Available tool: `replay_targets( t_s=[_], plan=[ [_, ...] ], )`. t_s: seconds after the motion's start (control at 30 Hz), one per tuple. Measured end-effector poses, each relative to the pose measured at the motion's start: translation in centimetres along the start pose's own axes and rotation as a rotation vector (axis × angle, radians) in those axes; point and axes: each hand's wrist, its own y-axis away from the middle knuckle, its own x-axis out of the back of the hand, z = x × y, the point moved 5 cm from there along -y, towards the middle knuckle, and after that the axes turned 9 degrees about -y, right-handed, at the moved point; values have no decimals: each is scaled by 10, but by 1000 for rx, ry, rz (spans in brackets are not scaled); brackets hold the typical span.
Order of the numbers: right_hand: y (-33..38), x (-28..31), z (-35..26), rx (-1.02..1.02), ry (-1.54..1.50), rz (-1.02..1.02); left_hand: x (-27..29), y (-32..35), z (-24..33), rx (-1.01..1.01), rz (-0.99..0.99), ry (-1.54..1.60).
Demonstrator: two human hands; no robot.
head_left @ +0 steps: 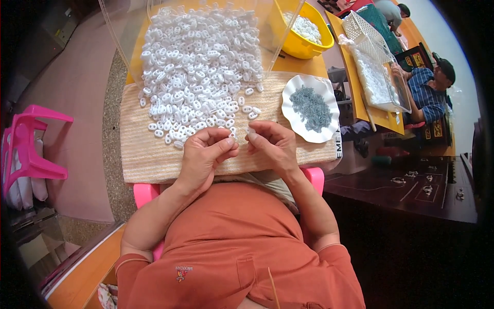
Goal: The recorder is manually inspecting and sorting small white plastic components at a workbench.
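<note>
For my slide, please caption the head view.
Right hand pinching a white piece, left hand opposite, near heaped white pieces and grey parts.

The table has an orange-yellow top, bare along its far part. A beige cloth with pale stripes running crosswise covers the near part. White two-holed pieces make a thick heap that spreads out of a clear bin onto the cloth, thinning toward the near edge; a few lie loose to the right of the heap. Farther right, a white plate with a wavy rim sits on the cloth. A yellow basin stands at the far right, beyond the plate.
</note>
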Motion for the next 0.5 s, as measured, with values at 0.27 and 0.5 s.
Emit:
replay_targets(
  t_s=[0.27,0.5],
  plan=[
    [4,-8,14,-21,-164,-109,-3,0,-3,35,-52,40],
    [5,-8,14,-86,-207,-124,-2,0,-5,50,-55,31]
  ],
)
